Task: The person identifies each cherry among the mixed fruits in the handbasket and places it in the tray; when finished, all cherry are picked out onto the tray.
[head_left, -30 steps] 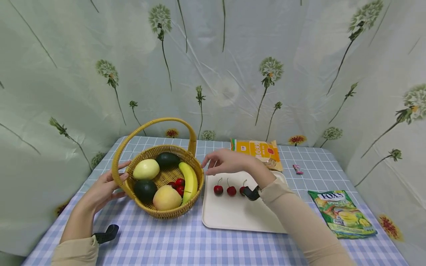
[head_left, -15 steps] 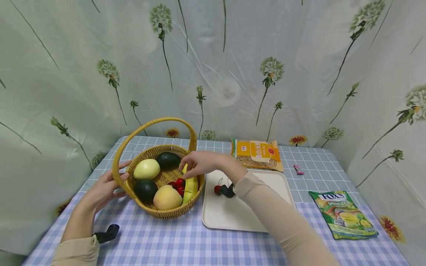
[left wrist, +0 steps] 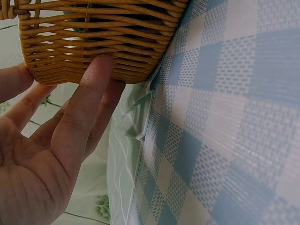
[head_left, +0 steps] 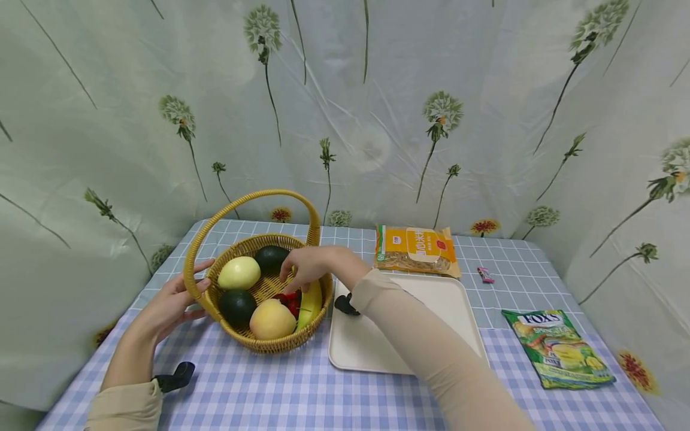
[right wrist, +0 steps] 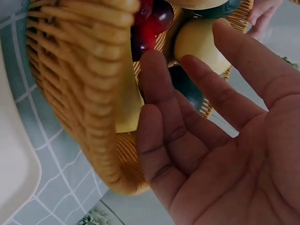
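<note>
A yellow wicker basket [head_left: 269, 345] with a tall hoop handle holds fruit. My left hand [head_left: 167, 308] rests against its left side, and in the left wrist view the fingertips touch the weave from outside. Inside the basket rim, my right hand [head_left: 308, 268] reaches down with loosely bent fingers, close over red cherries [right wrist: 161, 16]. Nothing shows between its fingers and thumb in the right wrist view. Beside the cherries lie a banana [head_left: 309, 308] and a peach [head_left: 272, 319]. A pale green round fruit [head_left: 239, 273] and two dark green ones, one an oval [head_left: 237, 307], fill the left and back.
A cream tray [head_left: 372, 350] stands right of the basket, partly under my right forearm, which hides its cherries. Behind it lies an orange food packet [head_left: 417, 251]. Farther right are a small pink wrapped candy [head_left: 486, 275] and a green FOX'S bag [head_left: 560, 350].
My right hand has moved left from above the tray's edge, over the basket rim and down toward the cherries inside. The left hand stays at the basket's side.
</note>
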A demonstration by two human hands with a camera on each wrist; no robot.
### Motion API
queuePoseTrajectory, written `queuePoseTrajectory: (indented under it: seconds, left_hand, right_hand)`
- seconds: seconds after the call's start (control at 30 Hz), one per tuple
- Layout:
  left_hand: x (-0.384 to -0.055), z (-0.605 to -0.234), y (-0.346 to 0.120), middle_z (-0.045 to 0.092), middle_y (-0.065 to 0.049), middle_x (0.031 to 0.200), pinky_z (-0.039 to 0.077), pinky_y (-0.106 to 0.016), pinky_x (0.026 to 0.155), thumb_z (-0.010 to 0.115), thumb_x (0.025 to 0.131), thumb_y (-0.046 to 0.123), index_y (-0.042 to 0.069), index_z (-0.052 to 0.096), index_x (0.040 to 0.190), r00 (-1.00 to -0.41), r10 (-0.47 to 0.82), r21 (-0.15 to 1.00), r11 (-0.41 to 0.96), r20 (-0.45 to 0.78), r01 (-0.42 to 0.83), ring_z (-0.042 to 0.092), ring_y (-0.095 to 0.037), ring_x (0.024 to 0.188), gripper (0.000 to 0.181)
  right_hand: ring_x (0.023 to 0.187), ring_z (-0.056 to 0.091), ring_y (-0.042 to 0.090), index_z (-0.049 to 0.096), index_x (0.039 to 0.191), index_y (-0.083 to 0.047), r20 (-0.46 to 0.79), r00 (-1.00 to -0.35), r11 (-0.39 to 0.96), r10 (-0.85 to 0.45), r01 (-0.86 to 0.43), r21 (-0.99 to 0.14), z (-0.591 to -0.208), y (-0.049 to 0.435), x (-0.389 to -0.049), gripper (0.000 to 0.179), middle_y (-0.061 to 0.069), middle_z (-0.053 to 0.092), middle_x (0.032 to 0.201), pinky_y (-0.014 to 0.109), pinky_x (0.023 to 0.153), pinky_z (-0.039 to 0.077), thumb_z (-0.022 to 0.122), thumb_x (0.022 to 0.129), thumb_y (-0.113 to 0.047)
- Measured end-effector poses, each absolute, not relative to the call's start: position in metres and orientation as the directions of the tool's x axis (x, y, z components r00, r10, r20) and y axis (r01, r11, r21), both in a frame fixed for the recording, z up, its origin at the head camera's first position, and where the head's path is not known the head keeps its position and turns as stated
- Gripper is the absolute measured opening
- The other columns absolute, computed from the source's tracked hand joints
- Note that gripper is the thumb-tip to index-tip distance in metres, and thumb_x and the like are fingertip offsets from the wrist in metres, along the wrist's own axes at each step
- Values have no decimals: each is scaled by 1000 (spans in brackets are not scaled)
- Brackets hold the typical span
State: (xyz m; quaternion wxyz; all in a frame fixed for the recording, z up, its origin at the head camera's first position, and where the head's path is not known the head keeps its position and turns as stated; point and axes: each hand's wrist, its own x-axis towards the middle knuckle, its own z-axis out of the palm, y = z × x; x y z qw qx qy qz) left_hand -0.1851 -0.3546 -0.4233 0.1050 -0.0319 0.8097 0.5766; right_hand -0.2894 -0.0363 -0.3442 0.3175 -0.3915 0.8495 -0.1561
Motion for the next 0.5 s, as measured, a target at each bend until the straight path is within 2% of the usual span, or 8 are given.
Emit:
queuePoseTrajectory:
  seconds: [0.1, 0.23, 0.4, 0.5]
  left_hand:
    - [-185, -423, -354, 58, 5, 140, 58, -59, 104, 57, 112, 42, 19, 22, 173, -975, 67, 925, 337, -210, -176, 63, 4, 109, 75]
    - [-185, -423, -355, 58, 13, 135, 57, -60, 105, 57, 111, 41, 19, 22, 173, -976, 70, 928, 328, -208, -174, 63, 5, 109, 74]
    - [-186, -423, -356, 59, 17, 131, 57, -60, 105, 57, 112, 41, 20, 22, 173, -976, 76, 933, 318, -205, -171, 64, 4, 110, 74]
    - [-186, -423, -356, 60, 15, 131, 57, -61, 105, 57, 112, 41, 20, 22, 173, -976, 79, 933, 316, -205, -170, 64, 4, 110, 74]
  right_hand:
    - [92, 78, 16, 69, 143, -13, -444, -503, 671, -742, -563, -483, -345, -41, -290, 46, 3, 73, 121, 25, 84, 56, 75, 103, -34]
    - [91, 78, 14, 68, 143, -16, -490, -501, 700, -713, -555, -450, -347, -47, -292, 45, 2, 71, 128, 25, 88, 57, 74, 103, -35]
    - [97, 79, 15, 66, 145, -13, -533, -492, 725, -688, -507, -467, -348, -54, -292, 46, 5, 68, 138, 25, 88, 60, 73, 104, -31]
    - [100, 79, 17, 66, 145, -10, -546, -490, 733, -680, -472, -489, -348, -57, -292, 45, 7, 65, 144, 25, 86, 62, 73, 104, -28]
